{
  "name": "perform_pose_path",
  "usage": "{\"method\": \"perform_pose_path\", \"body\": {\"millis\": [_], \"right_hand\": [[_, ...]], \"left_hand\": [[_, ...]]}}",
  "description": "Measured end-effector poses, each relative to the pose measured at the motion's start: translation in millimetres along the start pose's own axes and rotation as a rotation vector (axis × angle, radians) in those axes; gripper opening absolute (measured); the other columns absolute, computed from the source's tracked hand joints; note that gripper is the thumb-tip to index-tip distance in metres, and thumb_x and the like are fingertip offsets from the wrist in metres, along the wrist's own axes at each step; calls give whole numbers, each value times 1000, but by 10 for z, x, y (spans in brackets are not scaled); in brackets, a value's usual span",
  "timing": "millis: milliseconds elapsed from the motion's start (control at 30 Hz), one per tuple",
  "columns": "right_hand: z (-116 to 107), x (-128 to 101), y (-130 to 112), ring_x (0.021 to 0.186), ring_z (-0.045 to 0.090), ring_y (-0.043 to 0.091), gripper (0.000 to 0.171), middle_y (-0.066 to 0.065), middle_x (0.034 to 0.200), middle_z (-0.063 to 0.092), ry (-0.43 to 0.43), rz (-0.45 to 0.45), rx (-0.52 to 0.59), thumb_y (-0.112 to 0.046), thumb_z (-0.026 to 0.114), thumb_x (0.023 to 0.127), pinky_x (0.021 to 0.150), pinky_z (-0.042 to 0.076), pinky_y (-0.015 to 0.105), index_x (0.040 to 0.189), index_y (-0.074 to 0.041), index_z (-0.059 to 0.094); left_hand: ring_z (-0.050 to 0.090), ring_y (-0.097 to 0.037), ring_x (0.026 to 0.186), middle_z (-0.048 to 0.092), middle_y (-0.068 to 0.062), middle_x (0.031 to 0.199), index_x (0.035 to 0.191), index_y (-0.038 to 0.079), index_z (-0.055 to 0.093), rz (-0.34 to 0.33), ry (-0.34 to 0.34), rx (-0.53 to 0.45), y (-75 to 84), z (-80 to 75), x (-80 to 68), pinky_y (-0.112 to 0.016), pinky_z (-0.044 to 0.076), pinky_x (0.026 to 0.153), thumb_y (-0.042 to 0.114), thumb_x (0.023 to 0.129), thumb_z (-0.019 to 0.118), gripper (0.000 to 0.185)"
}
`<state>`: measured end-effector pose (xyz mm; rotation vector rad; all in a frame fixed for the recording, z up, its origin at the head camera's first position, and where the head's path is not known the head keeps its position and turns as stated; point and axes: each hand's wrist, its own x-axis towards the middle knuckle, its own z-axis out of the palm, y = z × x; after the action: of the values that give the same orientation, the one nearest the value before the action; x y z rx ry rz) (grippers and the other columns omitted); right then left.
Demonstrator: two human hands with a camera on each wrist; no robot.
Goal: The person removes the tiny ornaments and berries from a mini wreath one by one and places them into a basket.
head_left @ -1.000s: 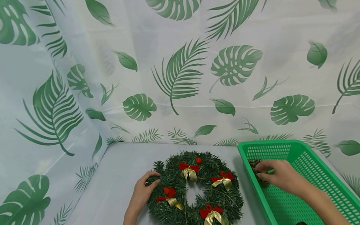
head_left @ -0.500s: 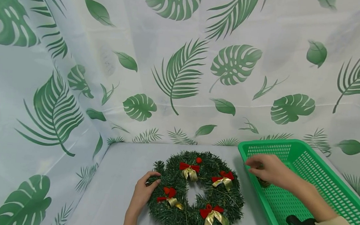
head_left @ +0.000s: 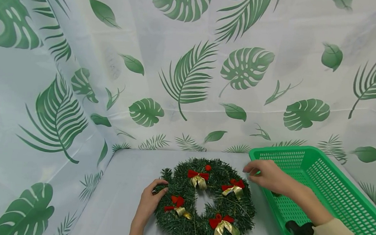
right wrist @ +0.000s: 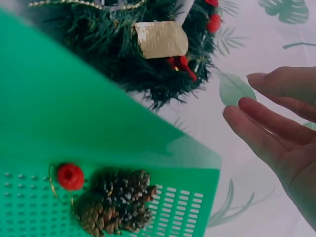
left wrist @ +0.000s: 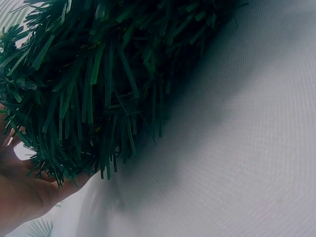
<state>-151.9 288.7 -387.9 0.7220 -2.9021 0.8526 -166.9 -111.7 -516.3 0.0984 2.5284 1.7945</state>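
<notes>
A green artificial wreath [head_left: 180, 226] with several red-and-gold bows [head_left: 198, 178] lies flat on the white table. My left hand [head_left: 149, 202] holds its left edge, thumb and fingers curled into the needles; the left wrist view shows the palm [left wrist: 19, 197] under the wreath's needles [left wrist: 98, 64]. My right hand [head_left: 264, 175] hovers over the near left corner of a green plastic basket [head_left: 334, 186], just right of the wreath. In the right wrist view its fingers [right wrist: 266, 133] are straight and hold nothing. Pine cones [right wrist: 116, 202] and a red berry [right wrist: 70, 176] lie in the basket [right wrist: 64, 113].
A leaf-printed white cloth [head_left: 190, 77] covers the table and hangs as a backdrop behind and to the left. The basket stands along the table's right side. Bare cloth [head_left: 121, 185] lies left of the wreath.
My right hand has lifted off the pine cones in the basket and moved left over the rim towards the wreath. The left hand and wreath have stayed put.
</notes>
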Motion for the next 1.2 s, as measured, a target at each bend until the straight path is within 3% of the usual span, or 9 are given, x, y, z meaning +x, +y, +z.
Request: {"method": "perform_pose_path", "body": {"millis": [300, 600, 833, 1200], "right_hand": [[93, 124, -36, 88, 72, 23, 18, 11, 100, 74, -61, -4, 46, 4, 73, 89, 71, 57, 26, 107, 0, 74], [204, 242, -36, 91, 71, 28, 20, 17, 104, 73, -129, 6, 57, 6, 69, 90, 71, 59, 30, 110, 4, 72], [313, 330, 9, 89, 73, 27, 17, 16, 103, 74, -135, -39, 35, 7, 67, 91, 71, 59, 30, 106, 3, 73], [448, 395, 56, 87, 74, 29, 21, 16, 97, 75, -145, -22, -22, 13, 65, 86, 71, 60, 35, 101, 2, 75]], "left_hand": [[64, -25, 110, 58, -14, 146, 124, 15, 69, -14, -4, -11, 8, -12, -11, -36, 52, 84, 23, 100, 70, 26], [62, -31, 120, 58, -15, 146, 123, 14, 70, 5, -8, 4, -16, -7, 8, -38, 53, 87, 21, 100, 69, 24], [62, -31, 120, 57, -15, 147, 124, 14, 69, 6, -12, -10, -14, -25, 0, -38, 52, 87, 22, 100, 69, 25], [64, -27, 114, 60, -14, 143, 124, 15, 69, 29, -18, -26, -14, -24, -6, -37, 53, 86, 23, 100, 69, 25]]}}
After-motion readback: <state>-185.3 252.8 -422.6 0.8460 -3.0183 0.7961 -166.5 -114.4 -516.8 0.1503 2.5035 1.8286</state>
